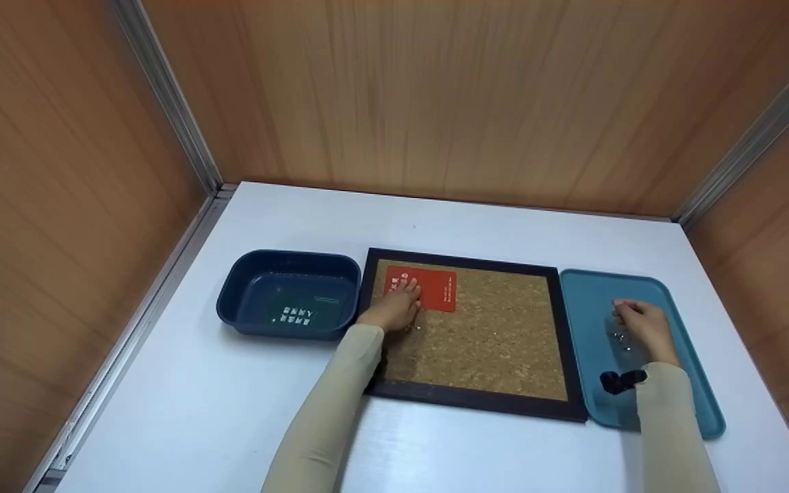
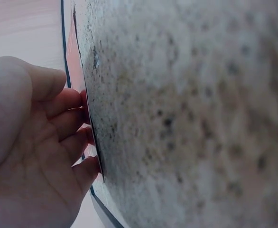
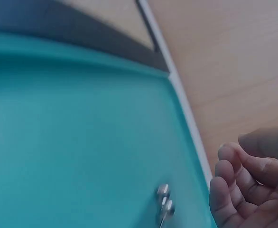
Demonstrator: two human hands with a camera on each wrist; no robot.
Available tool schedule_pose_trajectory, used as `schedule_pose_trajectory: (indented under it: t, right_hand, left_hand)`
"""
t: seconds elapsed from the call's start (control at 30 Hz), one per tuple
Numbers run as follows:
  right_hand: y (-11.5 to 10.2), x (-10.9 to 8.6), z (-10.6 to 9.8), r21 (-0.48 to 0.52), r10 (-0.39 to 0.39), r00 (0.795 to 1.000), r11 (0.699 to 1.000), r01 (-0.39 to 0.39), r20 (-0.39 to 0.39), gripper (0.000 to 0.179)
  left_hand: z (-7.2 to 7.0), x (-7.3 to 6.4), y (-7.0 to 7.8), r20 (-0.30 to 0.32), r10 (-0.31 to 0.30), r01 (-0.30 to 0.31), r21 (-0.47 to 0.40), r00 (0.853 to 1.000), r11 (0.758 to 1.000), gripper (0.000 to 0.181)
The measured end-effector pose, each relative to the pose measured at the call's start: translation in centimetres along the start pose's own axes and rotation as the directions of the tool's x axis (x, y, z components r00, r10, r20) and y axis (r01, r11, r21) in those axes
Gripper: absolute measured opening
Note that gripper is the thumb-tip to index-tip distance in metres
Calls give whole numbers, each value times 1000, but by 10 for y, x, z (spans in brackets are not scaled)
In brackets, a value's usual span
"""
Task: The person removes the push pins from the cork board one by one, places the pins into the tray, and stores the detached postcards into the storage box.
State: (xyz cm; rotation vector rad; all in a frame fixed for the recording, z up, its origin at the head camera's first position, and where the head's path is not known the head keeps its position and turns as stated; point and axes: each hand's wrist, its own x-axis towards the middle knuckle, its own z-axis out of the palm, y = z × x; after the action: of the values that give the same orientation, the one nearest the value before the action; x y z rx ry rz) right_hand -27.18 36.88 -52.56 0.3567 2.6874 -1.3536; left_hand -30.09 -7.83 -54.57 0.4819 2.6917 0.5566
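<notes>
A red card [image 1: 439, 291] with white print lies on a cork board [image 1: 490, 335] in a dark frame, near its upper left corner. My left hand [image 1: 398, 307] rests on the card, fingertips pressed onto its surface; the left wrist view shows the fingers [image 2: 84, 142] at the card's edge. Small shiny bits [image 1: 418, 328] show on the cork beside that hand. Over the teal tray [image 1: 586, 308], my right hand [image 1: 646, 329] is raised with curled fingers and thumb near the index fingertip; I cannot tell whether a pin is between them. Silver push pins [image 3: 165, 202] lie in the tray below.
A dark blue basin [image 1: 288, 329] with white lettering stands left of the board. The board's frame [image 1: 477, 402] sits close against the tray on its right. A black strap-like piece [image 1: 620, 381] shows at the right wrist. Wood-grain panels [image 1: 435, 103] enclose the white table [image 1: 230, 397].
</notes>
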Motion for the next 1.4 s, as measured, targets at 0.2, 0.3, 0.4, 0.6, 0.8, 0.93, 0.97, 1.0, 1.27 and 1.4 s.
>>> schedule_pose_trajectory:
  t: [0.2, 0.3, 0.4, 0.6, 0.8, 0.93, 0.97, 1.0, 1.27, 1.4]
  right_hand:
    - [-21, 4, 9, 91, -28, 998, 996, 23, 54, 60]
    - [-29, 7, 16, 122, -40, 996, 992, 29, 85, 61]
    - [-38, 11, 22, 146, -45, 992, 989, 27, 117, 61]
    - [-52, 18, 35, 227, -73, 976, 973, 25, 205, 61]
    - [-64, 23, 52, 365, -64, 961, 930, -40, 268, 57]
    - [-73, 27, 66, 438, -68, 953, 896, -71, 295, 52]
    - [-75, 28, 70, 448, -72, 951, 891, -74, 300, 51]
    - [-77, 29, 73, 460, -74, 949, 884, -80, 306, 51]
    - [-95, 33, 104, 487, -86, 934, 867, -102, 347, 49]
    - [-103, 34, 122, 502, -80, 928, 856, -124, 364, 48]
  left_hand:
    - [0, 1, 0, 11, -3, 3, -2, 1000, 1000, 49]
    - [0, 1, 0, 18, -8, 8, -2, 1000, 1000, 49]
    - [1, 2, -1, 17, -15, 15, -12, 1000, 1000, 50]
    - [1, 1, -1, 4, -26, 27, -45, 1000, 999, 50]
    - [1, 1, -2, 4, -24, 24, -42, 1000, 999, 50]
    - [1, 2, -1, 7, -20, 20, -34, 1000, 999, 50]
    - [1, 3, -1, 9, -21, 21, -32, 1000, 999, 50]
    - [1, 3, -1, 10, -21, 22, -30, 1000, 999, 50]
    - [1, 4, -1, 6, -35, 35, -31, 999, 999, 50]
    - [0, 4, -1, -10, -20, 20, -21, 1000, 1000, 50]
